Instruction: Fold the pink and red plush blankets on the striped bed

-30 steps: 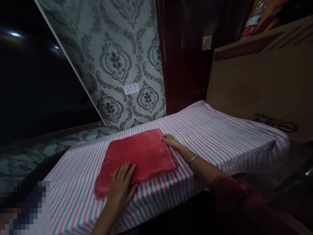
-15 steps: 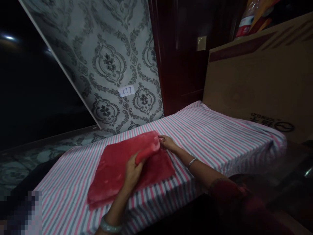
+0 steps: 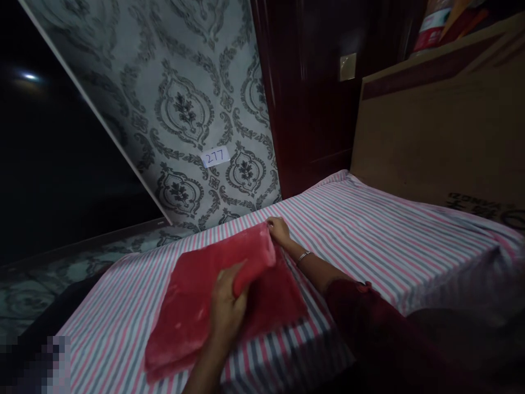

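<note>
A folded red plush blanket [image 3: 188,295] lies on a striped cloth in pink, grey and white. Its right part is lifted and bent over into a thick fold. My left hand [image 3: 227,298] grips the near end of that fold, thumb on one side and fingers on the other. At the far end of the fold, my right hand [image 3: 279,231] pinches the blanket's far corner. A flat layer of the blanket lies beneath the raised part, to the right of my left hand.
The striped cloth [image 3: 348,230] covers the table to its edges. A large cardboard box [image 3: 435,137] stands at the right, with a bottle [image 3: 430,30] behind its top edge. On the patterned wall is a label [image 3: 215,156] reading 277. A dark screen [image 3: 69,153] fills the left.
Both hands keep hold of the blanket. My right hand has moved slightly, along with the far corner, and its fingers are more closed. The view has shifted a little to the left.
</note>
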### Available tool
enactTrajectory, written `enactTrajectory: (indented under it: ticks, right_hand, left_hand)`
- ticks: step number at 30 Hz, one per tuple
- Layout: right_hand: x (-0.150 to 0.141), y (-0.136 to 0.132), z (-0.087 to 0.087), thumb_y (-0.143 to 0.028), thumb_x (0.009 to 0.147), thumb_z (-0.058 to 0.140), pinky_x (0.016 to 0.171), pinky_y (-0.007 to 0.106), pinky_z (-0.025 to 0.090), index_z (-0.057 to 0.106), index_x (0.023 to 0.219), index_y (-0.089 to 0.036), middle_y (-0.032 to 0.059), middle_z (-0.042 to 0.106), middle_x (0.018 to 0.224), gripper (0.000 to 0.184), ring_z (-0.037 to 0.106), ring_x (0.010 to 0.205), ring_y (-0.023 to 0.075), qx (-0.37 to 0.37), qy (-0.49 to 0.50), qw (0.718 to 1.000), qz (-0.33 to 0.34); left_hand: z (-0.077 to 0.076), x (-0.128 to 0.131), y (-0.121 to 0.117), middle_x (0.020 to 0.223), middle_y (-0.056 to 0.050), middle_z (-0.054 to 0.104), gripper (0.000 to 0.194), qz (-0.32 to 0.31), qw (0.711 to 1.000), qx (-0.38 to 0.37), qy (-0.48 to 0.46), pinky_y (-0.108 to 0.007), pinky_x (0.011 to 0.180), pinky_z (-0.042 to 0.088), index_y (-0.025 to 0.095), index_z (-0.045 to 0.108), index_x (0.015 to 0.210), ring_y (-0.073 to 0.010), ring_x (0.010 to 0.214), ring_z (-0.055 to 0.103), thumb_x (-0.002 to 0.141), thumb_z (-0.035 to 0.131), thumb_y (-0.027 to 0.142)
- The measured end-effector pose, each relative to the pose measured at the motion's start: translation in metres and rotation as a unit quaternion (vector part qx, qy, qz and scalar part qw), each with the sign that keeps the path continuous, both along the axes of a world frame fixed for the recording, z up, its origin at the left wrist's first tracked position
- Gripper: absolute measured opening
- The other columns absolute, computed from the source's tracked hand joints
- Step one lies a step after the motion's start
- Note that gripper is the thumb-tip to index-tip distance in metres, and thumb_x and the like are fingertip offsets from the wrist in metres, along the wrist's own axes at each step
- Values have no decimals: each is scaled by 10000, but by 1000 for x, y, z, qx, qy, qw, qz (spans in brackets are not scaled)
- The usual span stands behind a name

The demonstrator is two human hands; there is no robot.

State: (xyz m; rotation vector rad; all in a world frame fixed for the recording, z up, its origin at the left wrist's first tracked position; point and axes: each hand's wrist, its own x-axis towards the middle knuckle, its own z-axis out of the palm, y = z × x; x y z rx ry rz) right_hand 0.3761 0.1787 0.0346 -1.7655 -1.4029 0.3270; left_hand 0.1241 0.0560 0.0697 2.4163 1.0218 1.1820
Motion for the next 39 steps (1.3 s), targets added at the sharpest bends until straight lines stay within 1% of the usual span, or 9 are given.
enactTrajectory:
  ticks: [4, 9, 13, 18, 24, 29, 33, 36, 39]
  right_hand:
    - [8, 10, -10, -182, 910, 489, 734, 255, 385, 712, 1017, -183, 89, 725, 1033, 248, 608, 919, 206, -21, -2, 1000, -13]
    - [14, 16, -21, -166, 891, 506, 699, 244, 382, 710, 979, -193, 67, 732, 987, 224, 615, 869, 190, -36, 10, 999, -7]
    - [19, 7, -15, -159, 899, 470, 771, 235, 398, 703, 946, -180, 72, 722, 1025, 238, 612, 936, 179, -28, 24, 999, -8]
    - [17, -40, -10, -427, 971, 421, 693, 250, 397, 661, 769, -174, 74, 687, 813, 403, 603, 795, 184, -51, 48, 997, 9]
    - [8, -116, -14, -586, 734, 697, 536, 245, 365, 628, 782, -185, 8, 603, 649, 409, 524, 595, 155, -100, 110, 979, 138]
    - [0, -167, -19, -596, 679, 732, 581, 286, 478, 694, 934, -200, 65, 710, 839, 473, 630, 716, 220, -120, 195, 953, 200]
    - [-9, -189, -19, -559, 669, 757, 493, 272, 440, 703, 901, -178, 59, 689, 746, 449, 598, 609, 194, -133, 214, 951, 178]
    - [-16, -193, -19, -559, 656, 761, 530, 279, 473, 681, 888, -175, 71, 696, 784, 456, 623, 661, 207, -125, 258, 943, 171]
    - [-21, -194, -21, -594, 654, 739, 601, 300, 519, 649, 880, -192, 66, 703, 834, 470, 651, 738, 226, -109, 272, 942, 162]
  left_hand:
    - [-55, 12, -11, 1307, -132, 647, 611, 6, 963, 139, 230, -507, 970, 480, 272, 616, 1335, -325, 1173, 592, 755, 561, 90]
    - [-90, 16, -21, 1384, -139, 593, 698, 49, 932, 228, 277, -485, 954, 475, 246, 550, 1400, -333, 1223, 553, 731, 561, 46]
    - [-85, 16, -21, 1388, -135, 589, 671, 45, 935, 217, 276, -481, 973, 457, 244, 562, 1388, -324, 1229, 543, 746, 549, 48]
    - [-74, 22, -24, 1373, -151, 595, 622, 33, 944, 176, 277, -504, 973, 463, 221, 564, 1380, -340, 1220, 547, 777, 557, 72]
    - [-57, 12, -37, 1467, -170, 500, 662, -7, 949, 112, 295, -523, 1081, 398, 201, 442, 1464, -306, 1328, 484, 815, 534, 104]
    - [-50, -52, -45, 1493, -168, 477, 620, 59, 944, 95, 311, -581, 1174, 232, 195, 432, 1471, -306, 1397, 417, 857, 511, 157]
    - [-44, -124, -42, 1488, -178, 479, 639, 156, 936, 61, 309, -595, 1180, 183, 162, 475, 1439, -331, 1413, 386, 803, 524, 138]
    - [-42, -164, -35, 1467, -181, 496, 668, 235, 935, 39, 263, -575, 1157, 249, 139, 506, 1410, -352, 1382, 407, 742, 526, 116]
    - [-45, -182, -27, 1280, -171, 624, 641, 243, 954, 14, 175, -487, 1071, 395, 114, 578, 1326, -317, 1218, 537, 694, 478, 85]
